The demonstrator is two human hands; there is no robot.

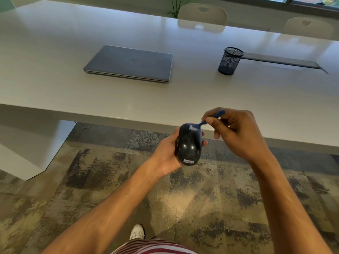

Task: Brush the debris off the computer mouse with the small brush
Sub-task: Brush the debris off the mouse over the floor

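Observation:
A black computer mouse (189, 145) with a white label near its rear end rests in my left hand (166, 154), held in front of the table's edge above the floor. My right hand (236, 132) pinches a small blue brush (212, 119) between thumb and fingers. The brush's pale bristles touch the front top of the mouse. Fine specks show on the mouse's glossy shell.
A white table (183, 96) stretches ahead with a closed grey laptop (130, 64) and a black mesh pen cup (230, 60). Two pale chairs (201, 15) stand on its far side. Patterned carpet (110, 180) and my white shoe (137, 231) lie below.

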